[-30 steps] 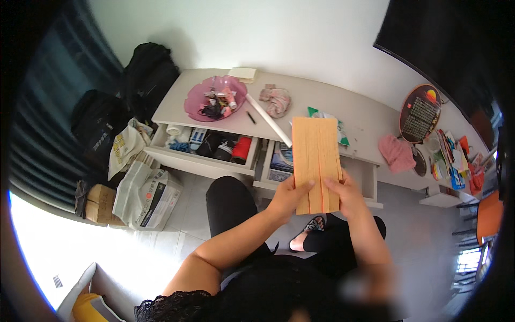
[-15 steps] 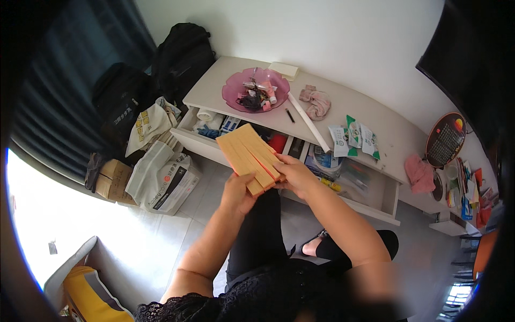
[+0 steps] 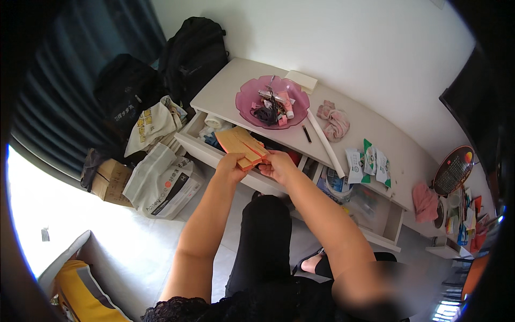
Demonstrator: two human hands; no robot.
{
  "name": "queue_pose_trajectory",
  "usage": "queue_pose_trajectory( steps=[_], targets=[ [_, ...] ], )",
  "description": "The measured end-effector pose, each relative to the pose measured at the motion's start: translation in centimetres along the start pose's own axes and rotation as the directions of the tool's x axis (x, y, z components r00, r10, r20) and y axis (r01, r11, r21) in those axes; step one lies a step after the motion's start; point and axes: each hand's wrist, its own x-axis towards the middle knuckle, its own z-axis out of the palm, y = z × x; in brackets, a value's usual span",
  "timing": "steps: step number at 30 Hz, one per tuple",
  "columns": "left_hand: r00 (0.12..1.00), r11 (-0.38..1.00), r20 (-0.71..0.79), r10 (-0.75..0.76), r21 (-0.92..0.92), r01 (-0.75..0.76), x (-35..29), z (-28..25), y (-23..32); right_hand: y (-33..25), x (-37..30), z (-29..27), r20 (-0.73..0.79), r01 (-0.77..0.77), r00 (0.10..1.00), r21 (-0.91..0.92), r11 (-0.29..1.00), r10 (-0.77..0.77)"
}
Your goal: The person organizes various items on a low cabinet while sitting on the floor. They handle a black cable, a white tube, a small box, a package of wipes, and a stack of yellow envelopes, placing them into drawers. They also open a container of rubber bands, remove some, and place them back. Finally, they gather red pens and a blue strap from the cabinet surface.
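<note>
At left in the frame, a white bag [image 3: 153, 180] has dark letters. Near the middle, the left hand [image 3: 230, 165] pinches the yellow stack [image 3: 235, 143], now farther up-left, over the open drawer [image 3: 201, 153]; touching is hard to tell. The right hand [image 3: 279, 166] pinches its right corner. Far right, a round board [image 3: 454, 170] has pale writing.

Glare whitens floor [image 3: 115, 236] at my left; my right hand [image 3: 278, 165] softly lit; blurred patch lower right; black rim, bowed edges.

There are two hands [image 3: 230, 167] [image 3: 279, 167], one bowl [image 3: 245, 101] and two backpacks [image 3: 194, 59] [image 3: 126, 90].
</note>
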Motion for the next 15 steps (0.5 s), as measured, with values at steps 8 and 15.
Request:
queue_pose_trajectory(
  steps=[8,15],
  targets=[
    [0.998,0.993,0.045,0.047,-0.106,-0.042,8.0,0.8,-0.1,1.4,0.1,-2.8,-0.08,0.007,0.997,0.136,0.991,0.004],
    [0.984,0.991,-0.139,0.113,0.093,-0.1,7.5,2.1,-0.9,0.5,-4.3,-5.5,-0.005,-0.005,1.0,0.093,0.996,0.005]
  ],
)
